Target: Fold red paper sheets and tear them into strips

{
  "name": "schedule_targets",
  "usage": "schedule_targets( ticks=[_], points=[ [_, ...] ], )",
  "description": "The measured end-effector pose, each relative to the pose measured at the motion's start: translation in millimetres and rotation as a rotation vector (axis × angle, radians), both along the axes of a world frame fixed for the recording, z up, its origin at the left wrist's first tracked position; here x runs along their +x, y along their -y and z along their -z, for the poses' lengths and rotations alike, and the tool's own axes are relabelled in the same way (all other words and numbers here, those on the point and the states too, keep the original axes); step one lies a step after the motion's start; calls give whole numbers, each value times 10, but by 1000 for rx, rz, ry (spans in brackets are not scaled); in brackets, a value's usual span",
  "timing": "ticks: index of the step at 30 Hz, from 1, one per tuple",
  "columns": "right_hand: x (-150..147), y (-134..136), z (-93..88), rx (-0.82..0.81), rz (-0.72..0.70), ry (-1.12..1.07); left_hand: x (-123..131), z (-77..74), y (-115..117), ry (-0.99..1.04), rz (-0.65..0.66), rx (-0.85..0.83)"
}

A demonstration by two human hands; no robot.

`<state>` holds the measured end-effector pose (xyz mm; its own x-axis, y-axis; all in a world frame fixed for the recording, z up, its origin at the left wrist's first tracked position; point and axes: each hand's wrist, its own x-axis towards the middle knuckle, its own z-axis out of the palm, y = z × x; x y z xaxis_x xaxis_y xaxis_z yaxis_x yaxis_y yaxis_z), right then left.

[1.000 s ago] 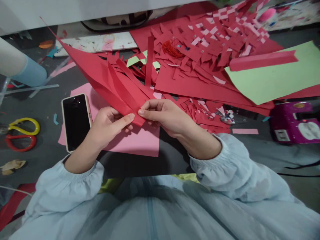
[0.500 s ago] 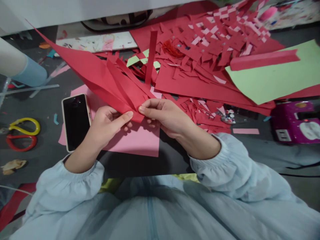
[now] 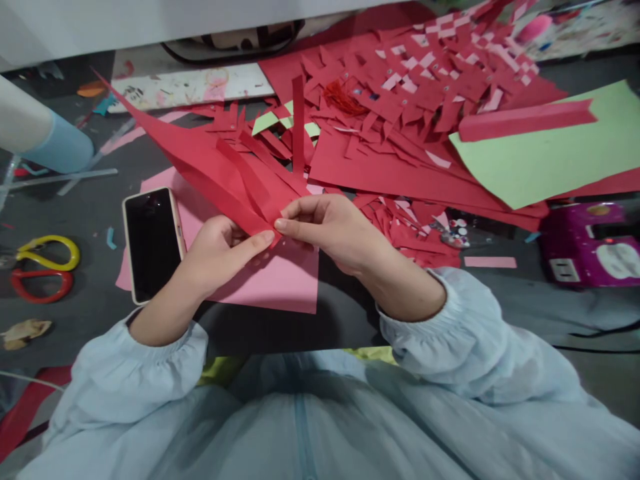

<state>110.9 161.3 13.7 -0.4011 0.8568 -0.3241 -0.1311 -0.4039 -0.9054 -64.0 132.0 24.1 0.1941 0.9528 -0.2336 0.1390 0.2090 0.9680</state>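
A bundle of long red paper strips (image 3: 220, 173) fans out up and to the left from my two hands. My left hand (image 3: 220, 253) pinches the near end of the bundle from below, thumb and forefinger closed on it. My right hand (image 3: 333, 230) pinches the same end from the right, its fingertips meeting the left ones. One strip (image 3: 299, 127) stands up almost vertical from the bundle. Under my hands lies a pink sheet (image 3: 270, 277) on the dark floor.
A phone (image 3: 153, 243) lies screen up left of my hands. Yellow and red scissors (image 3: 43, 267) lie far left. A heap of red paper scraps and a woven red-pink mat (image 3: 425, 73) fills the back; a green sheet (image 3: 550, 157) and a purple box (image 3: 590, 243) lie right.
The fan of red strips has tilted lower and closed up a little. My fingertips have drawn closer together on its near end. Both arms stay in place.
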Motion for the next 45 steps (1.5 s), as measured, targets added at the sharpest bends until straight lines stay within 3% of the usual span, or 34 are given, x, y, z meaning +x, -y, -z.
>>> schedule_targets(
  ticks=[3, 15, 23, 29, 39, 45],
  points=[
    [-10, 5, 0, 8, -1, 22, -13, 11, 4, 18, 39, -4],
    [-44, 39, 66, -7, 70, 0, -10, 5, 6, -14, -32, -67],
    [48, -21, 69, 5, -72, 76, -14, -29, -11, -3, -49, -57],
    [36, -1, 88, 12, -56, 64, -14, -22, -3, -32, -39, -40],
    [63, -58, 28, 7, 79, 45, -34, -23, 0, -67, -56, -27],
    [60, -57, 17, 113, 221, -73, -47, -14, -4, -80, 115, -104]
  ],
)
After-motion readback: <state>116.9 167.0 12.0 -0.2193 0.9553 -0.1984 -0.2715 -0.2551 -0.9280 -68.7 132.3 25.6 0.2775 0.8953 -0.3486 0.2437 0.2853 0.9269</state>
